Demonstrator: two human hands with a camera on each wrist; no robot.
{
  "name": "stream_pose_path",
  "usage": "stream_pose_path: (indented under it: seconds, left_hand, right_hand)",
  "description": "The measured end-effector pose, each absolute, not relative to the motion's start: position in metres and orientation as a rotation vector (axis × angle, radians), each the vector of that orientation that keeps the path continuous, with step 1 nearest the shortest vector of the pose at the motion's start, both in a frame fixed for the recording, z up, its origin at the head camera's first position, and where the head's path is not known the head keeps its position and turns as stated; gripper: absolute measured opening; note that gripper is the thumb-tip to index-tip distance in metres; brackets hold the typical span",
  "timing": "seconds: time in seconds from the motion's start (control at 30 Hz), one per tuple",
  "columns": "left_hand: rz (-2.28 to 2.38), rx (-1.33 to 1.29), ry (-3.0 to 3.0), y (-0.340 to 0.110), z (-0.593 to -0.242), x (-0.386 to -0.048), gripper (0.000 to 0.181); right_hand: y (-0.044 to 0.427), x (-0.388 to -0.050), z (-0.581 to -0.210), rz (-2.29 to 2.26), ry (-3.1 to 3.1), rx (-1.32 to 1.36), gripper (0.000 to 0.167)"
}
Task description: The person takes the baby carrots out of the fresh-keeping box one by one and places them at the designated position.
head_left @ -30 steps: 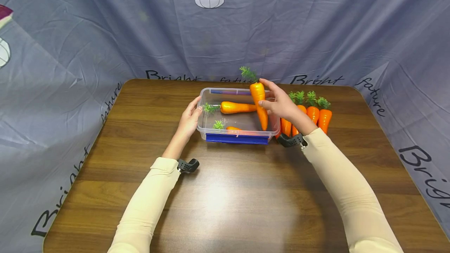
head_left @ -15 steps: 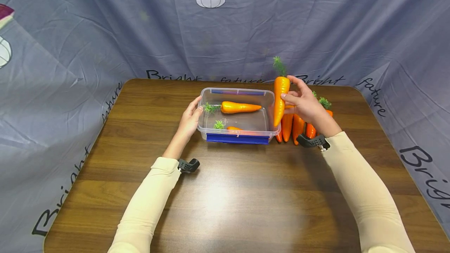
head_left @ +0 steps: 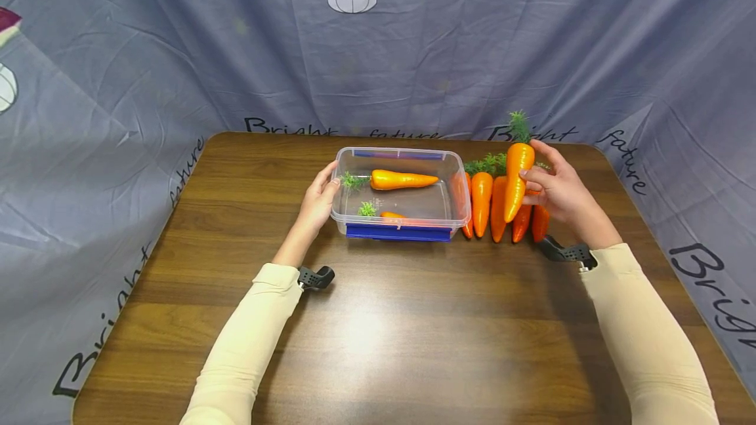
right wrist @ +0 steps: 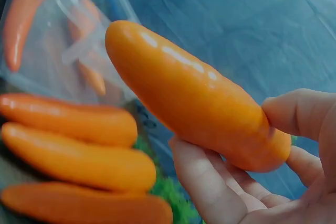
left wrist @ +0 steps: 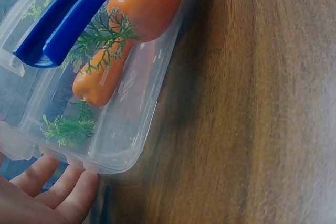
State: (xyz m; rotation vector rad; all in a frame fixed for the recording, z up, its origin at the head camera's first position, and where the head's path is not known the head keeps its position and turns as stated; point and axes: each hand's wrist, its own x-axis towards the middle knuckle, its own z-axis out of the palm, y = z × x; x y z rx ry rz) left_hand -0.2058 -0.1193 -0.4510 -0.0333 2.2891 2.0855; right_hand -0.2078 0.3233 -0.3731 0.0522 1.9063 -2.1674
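My right hand [head_left: 561,185] holds a carrot [head_left: 517,179] above the row of carrots, its green top up and its tip pointing down. In the right wrist view, thumb and fingers pinch that carrot [right wrist: 194,98] near its thick end. A clear plastic container [head_left: 413,208] with blue clips stands at the middle back of the table. My left hand [head_left: 319,199] grips its left end, thumb at the rim and fingers against the outer wall. Inside lie a carrot [head_left: 401,180] along the far side and another carrot [head_left: 392,215] partly hidden behind the front wall.
Several carrots [head_left: 482,205] lie side by side at the container's right, tips toward the front, some partly hidden by the held carrot and right hand. A curtain [head_left: 378,71] hangs along the back and side edges of the wooden table [head_left: 378,320].
My right hand has carried the carrot from over the container to the right, above the row of carrots. The left hand and the container have stayed in place.
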Motion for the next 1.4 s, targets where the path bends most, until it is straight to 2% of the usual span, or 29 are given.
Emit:
stream_pose_path:
  seconds: [0.17,0.37,0.73,1.1,1.3,1.4]
  left_hand:
    - [2.093,-0.028,2.285,-0.119,-0.452,-0.206,0.050]
    - [2.102,-0.032,2.280,-0.119,-0.452,-0.207,0.050]
    - [2.105,-0.038,2.265,-0.120,-0.448,-0.206,0.050]
    - [2.089,-0.016,2.288,-0.119,-0.454,-0.207,0.050]
    - [2.091,-0.029,2.284,-0.120,-0.453,-0.207,0.050]
    - [2.087,-0.031,2.287,-0.120,-0.453,-0.207,0.050]
  right_hand:
    - [0.346,-0.202,-0.382,-2.225,1.880,0.103,0.066]
    - [0.375,-0.194,-0.390,-2.252,1.857,0.154,0.063]
    - [0.411,-0.193,-0.410,-2.122,1.985,0.310,0.068]
    - [0.422,-0.191,-0.422,-1.995,2.053,0.394,0.069]
    - [0.428,-0.194,-0.429,-1.833,2.165,0.399,0.085]
    - [0.429,-0.196,-0.433,-1.678,2.280,0.395,0.087]
